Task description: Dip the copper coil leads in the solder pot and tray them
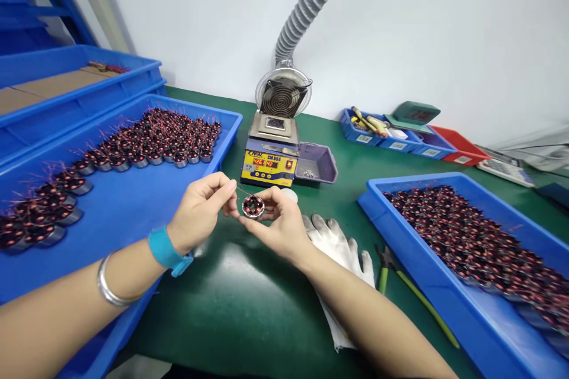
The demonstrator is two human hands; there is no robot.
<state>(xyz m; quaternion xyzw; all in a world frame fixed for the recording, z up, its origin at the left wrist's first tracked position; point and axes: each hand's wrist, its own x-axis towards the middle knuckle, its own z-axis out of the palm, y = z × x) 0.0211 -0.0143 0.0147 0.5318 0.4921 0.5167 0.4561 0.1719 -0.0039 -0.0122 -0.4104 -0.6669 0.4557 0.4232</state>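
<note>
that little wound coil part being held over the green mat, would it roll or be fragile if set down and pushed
The coil part is a flat round ring, so it would probably sit steady on its face but could roll on edge. The thin copper lead pinched by the left hand looks floppy and easily bent. The right hand pinches it lightly, so it is likely light.

The right blue tray runs off the lower right of the frame, and the left tray off the lower left. The red digits on the solder pot are too small to read. Labels on the small bins at upper right are illegible. The white glove lies partly hidden under the right hand's forearm, and the grey hose leaves the top edge
</note>
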